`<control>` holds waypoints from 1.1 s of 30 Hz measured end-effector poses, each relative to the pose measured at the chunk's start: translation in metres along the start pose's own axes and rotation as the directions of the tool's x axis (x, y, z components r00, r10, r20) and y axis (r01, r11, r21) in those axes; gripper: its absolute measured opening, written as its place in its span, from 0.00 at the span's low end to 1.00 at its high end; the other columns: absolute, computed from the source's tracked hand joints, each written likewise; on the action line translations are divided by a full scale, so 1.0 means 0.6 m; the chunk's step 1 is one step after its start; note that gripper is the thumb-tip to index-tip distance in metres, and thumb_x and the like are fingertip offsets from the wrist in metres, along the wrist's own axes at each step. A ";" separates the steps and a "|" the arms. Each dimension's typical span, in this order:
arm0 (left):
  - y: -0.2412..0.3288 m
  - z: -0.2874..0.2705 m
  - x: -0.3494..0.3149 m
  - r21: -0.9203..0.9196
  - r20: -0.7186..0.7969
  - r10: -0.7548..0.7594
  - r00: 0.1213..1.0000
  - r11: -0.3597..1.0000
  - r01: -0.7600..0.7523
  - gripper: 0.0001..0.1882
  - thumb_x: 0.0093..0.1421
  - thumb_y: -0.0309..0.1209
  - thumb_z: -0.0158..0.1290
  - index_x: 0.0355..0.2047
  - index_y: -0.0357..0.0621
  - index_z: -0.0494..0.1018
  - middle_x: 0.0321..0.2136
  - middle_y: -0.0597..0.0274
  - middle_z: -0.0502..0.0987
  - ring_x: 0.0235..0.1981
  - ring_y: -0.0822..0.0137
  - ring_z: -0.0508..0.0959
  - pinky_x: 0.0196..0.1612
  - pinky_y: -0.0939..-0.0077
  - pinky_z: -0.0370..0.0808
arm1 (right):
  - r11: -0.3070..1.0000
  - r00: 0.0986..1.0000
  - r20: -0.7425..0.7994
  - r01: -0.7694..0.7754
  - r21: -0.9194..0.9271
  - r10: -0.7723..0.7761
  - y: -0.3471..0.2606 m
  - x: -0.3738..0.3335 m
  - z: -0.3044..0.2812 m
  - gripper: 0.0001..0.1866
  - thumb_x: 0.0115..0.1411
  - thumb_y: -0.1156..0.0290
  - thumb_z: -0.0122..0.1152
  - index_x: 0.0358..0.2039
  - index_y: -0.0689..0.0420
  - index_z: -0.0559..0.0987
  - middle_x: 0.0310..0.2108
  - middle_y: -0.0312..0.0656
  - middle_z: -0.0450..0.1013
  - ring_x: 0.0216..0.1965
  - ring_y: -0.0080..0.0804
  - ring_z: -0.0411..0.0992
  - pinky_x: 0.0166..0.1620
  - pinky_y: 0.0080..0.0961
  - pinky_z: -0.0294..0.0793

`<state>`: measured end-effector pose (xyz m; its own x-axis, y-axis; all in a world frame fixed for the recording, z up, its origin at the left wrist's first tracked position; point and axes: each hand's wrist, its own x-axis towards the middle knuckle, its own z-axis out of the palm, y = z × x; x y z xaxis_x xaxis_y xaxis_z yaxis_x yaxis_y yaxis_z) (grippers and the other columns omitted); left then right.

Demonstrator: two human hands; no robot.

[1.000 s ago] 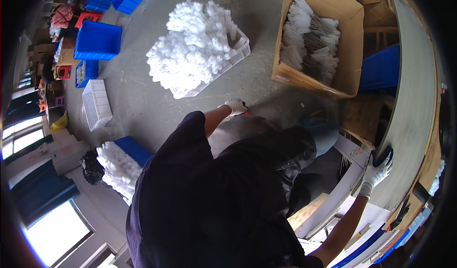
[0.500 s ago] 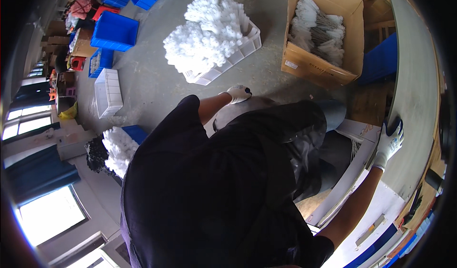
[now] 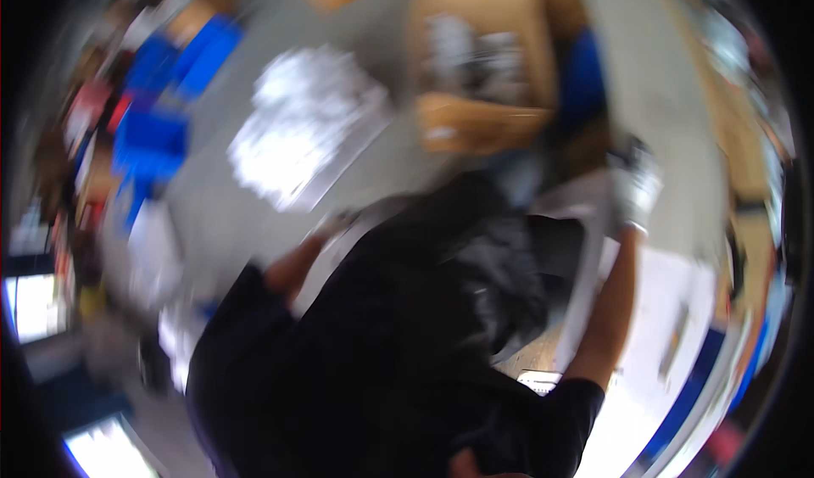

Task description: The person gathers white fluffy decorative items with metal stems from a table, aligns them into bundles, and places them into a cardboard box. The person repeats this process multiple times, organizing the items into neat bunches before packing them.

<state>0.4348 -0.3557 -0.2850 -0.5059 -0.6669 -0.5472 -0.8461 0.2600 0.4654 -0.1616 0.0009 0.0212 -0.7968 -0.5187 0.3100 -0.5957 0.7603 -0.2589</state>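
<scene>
The whole view is smeared by motion. My right hand, in a white glove with dark fingertips, is at the near edge of a long grey bench top on the right; its fingers are too blurred to read. On the left, my left hand is low beside my body, next to a pale rounded surface, with its fingers smeared too. I make out nothing held in either hand. Ahead on the floor, a white crate carries a heaped pile of white bundles.
A cardboard box with white and grey bundles stands ahead, beside the bench. Blue bins and a white bin stand at the left. A white board or surface lies below the bench at the right.
The view has swung to the right, so the crate, box and bins appear shifted left. My right hand has moved farther along the bench edge; my left stays low by my body.
</scene>
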 end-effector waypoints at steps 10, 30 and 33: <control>0.095 -0.037 0.111 0.058 -0.001 0.207 0.978 0.977 -0.206 0.19 0.59 0.41 0.60 0.39 0.35 0.83 0.32 0.42 0.84 0.35 0.46 0.85 0.42 0.55 0.79 | 0.985 0.988 -0.052 -0.147 -0.086 0.143 0.069 -0.007 0.017 0.39 0.55 0.50 0.71 0.63 0.57 0.73 0.66 0.46 0.67 0.69 0.46 0.61 0.71 0.45 0.57; 0.894 -0.038 0.032 -0.262 0.031 0.972 0.234 0.233 -0.936 0.19 0.61 0.27 0.62 0.52 0.40 0.78 0.48 0.49 0.82 0.50 0.49 0.82 0.54 0.60 0.77 | 0.940 0.984 -0.028 -0.177 -0.291 0.176 0.332 -0.206 -0.146 0.32 0.64 0.51 0.62 0.61 0.61 0.73 0.61 0.51 0.70 0.62 0.50 0.67 0.65 0.46 0.66; 1.079 0.000 -0.010 -0.214 0.047 0.996 -0.072 -0.060 -0.975 0.18 0.60 0.26 0.62 0.52 0.40 0.79 0.46 0.49 0.82 0.47 0.48 0.82 0.52 0.60 0.78 | 0.924 0.965 0.087 -0.206 -0.322 0.246 0.398 -0.314 -0.184 0.35 0.62 0.53 0.63 0.64 0.61 0.70 0.65 0.54 0.66 0.66 0.54 0.63 0.67 0.49 0.63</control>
<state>-0.1102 -0.1835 0.0197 -0.8144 0.3395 0.4707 0.5803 0.4851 0.6542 -0.1424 0.3238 0.0020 -0.9245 -0.3476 0.1562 -0.3532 0.9355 -0.0084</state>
